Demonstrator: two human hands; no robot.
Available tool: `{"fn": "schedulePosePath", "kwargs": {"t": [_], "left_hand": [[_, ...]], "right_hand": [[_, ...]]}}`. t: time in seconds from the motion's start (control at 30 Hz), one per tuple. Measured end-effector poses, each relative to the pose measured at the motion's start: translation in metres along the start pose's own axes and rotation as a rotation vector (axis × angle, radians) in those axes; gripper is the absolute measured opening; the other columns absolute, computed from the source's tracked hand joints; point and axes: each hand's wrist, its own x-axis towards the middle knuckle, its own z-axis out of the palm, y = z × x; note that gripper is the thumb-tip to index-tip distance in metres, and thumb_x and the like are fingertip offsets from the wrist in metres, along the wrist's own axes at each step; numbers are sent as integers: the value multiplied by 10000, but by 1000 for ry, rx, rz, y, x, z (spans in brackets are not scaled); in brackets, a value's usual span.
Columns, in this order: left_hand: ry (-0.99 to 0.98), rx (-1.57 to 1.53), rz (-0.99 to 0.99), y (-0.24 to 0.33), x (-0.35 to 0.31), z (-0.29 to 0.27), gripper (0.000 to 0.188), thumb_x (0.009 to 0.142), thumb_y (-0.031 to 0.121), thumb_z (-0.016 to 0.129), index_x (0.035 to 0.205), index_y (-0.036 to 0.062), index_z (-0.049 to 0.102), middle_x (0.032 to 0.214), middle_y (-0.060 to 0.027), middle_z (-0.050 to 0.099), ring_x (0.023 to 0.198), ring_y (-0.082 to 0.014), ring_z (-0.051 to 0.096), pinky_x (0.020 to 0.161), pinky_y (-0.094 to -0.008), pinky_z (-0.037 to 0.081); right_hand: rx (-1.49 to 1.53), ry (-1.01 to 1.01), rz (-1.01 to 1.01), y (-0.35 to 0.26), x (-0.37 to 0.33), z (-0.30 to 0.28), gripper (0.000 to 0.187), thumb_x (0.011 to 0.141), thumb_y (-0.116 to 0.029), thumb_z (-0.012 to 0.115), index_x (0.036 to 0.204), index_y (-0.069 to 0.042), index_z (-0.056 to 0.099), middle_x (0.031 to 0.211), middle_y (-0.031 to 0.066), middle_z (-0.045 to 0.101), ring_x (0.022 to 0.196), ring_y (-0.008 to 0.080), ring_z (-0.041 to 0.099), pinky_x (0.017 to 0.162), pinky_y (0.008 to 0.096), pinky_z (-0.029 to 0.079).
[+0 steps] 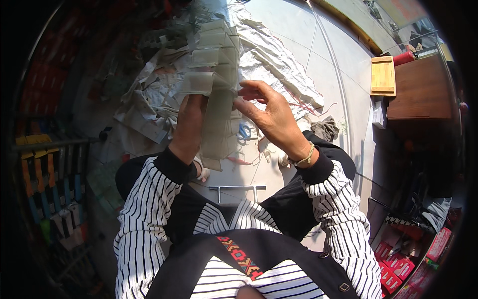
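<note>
A stack of clear plastic pieces (219, 109) with folded, step-like lips stands upright in front of me. They look like empty display holders or trays, but I cannot tell their exact kind. My left hand (190, 122) grips the stack from its left side, and its fingers are largely hidden behind the plastic. At the right edge, my right hand (269, 112) has its fingers half bent and apart. Its thumb tip is at or very near the plastic, and nothing shows between thumb and fingers.
Crumpled white sheeting (279, 65) covers much of the floor ahead. Blue-handled scissors (244, 131) lie beyond my knees, near a grey rag (324, 129). A wooden box (383, 76) stands at the right beside a brown cabinet (420, 89). Racked tools (52, 169) hang at the left.
</note>
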Motion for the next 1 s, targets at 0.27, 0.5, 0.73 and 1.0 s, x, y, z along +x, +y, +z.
{"fn": "schedulePosePath", "kwargs": {"t": [0.27,0.5,0.73,1.0], "left_hand": [[-59,-267,-68,-6,-5,6,467,970,428,357,1264,72,427,1144,-36,525,980,-121,533,856,-260,434],[-125,-322,-164,2,-4,8,450,971,419,365,1243,69,444,1093,-19,538,953,-85,532,825,-231,447],[-203,-436,-163,3,-1,12,348,950,285,484,1209,53,470,1041,-19,569,918,-70,559,793,-220,474],[-186,-548,-179,0,1,8,291,922,255,533,1130,51,522,927,-42,615,768,-102,606,679,-234,515]], "right_hand": [[-199,92,-181,19,2,10,216,789,-99,648,953,-6,544,909,97,533,796,213,552,726,332,443],[-465,118,-266,16,3,4,108,802,-52,586,889,2,551,826,63,538,722,136,544,650,271,439],[145,74,26,7,1,1,78,803,-48,544,834,22,533,751,60,579,636,107,547,583,232,450],[780,-36,116,-6,7,-23,158,842,-108,617,912,-29,500,674,-8,490,546,49,442,506,179,369]]}}
